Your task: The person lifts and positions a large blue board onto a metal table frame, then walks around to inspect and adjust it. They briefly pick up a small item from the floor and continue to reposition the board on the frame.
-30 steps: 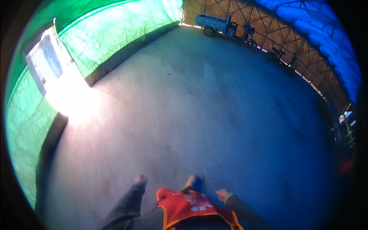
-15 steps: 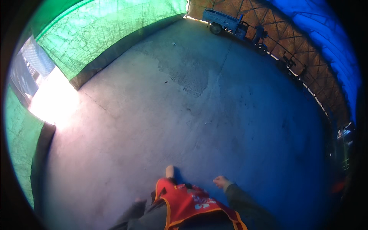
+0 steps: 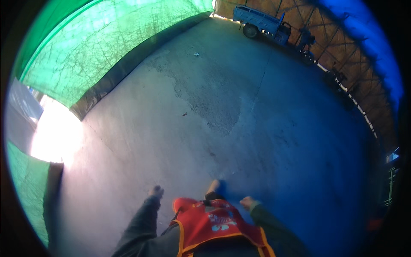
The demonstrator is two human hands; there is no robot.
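Note:
My left hand (image 3: 157, 191) hangs ahead of its dark sleeve, over the concrete floor, slightly blurred. Its fingers look curled in, and nothing shows in them. On the other side, my right hand (image 3: 247, 202) is held low beside my body with the fingers curled, and I see no object in it. Between the hands is the red apron (image 3: 209, 222) I wear, with orange edging and white print. One tan shoe (image 3: 214, 186) pokes out past the apron's far edge.
A concrete floor (image 3: 141, 128) with a rough, darker patch (image 3: 218, 107) stretches ahead. A blue cargo tricycle (image 3: 261, 22) stands at the far right by a brown wall. Green sheeting (image 3: 115, 47) lines the left, broken by a bright opening (image 3: 58, 130). Small litter (image 3: 184, 114) lies mid-floor.
My left hand has swung forward into clearer view, while my right hand stays in nearly the same place. The shoe and floor marks have shifted in the picture as I move.

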